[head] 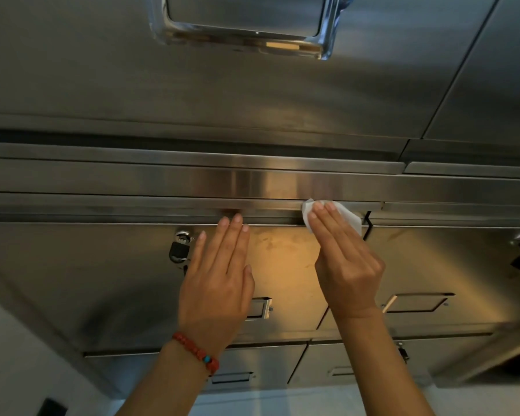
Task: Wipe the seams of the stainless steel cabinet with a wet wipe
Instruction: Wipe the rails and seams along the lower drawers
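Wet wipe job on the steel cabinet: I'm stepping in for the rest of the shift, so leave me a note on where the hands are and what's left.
Right hand: straight fingers press the wet wipe on the horizontal seam above the drawer fronts, close to the vertical gap between two drawers.
Left hand: open, flat on the padlocked drawer front, fingertips at the same seam.
Done: cannot tell from one picture.
Left: probably the rest of this seam, the vertical gap and the lower drawer seams.

The wet wipe (347,216) was white and crumpled, lying on a horizontal seam; the stainless steel cabinet (102,70) was brushed grey.
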`<action>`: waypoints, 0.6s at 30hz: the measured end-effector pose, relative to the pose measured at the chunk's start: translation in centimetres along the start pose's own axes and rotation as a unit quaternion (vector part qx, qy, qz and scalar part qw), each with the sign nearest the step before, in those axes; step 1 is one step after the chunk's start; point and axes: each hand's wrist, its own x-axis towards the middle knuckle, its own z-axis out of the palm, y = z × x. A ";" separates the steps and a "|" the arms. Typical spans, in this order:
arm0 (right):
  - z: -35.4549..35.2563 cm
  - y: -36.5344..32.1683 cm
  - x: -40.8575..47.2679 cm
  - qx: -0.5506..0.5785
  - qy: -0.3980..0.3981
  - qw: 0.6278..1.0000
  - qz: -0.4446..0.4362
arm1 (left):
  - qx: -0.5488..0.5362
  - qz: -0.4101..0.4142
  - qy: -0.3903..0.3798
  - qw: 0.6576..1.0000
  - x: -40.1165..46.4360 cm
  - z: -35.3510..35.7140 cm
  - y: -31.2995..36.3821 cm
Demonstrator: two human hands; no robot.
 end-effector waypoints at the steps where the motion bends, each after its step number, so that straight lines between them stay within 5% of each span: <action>1: -0.1 0.3 -0.1 -0.003 0.001 1.000 0.000 | -0.001 -0.001 0.000 1.000 0.0 0.0 0.0; 18: -1.8 3.2 -0.4 -0.040 -0.007 0.999 -0.005 | 0.004 -0.003 0.002 1.000 0.0 0.1 0.2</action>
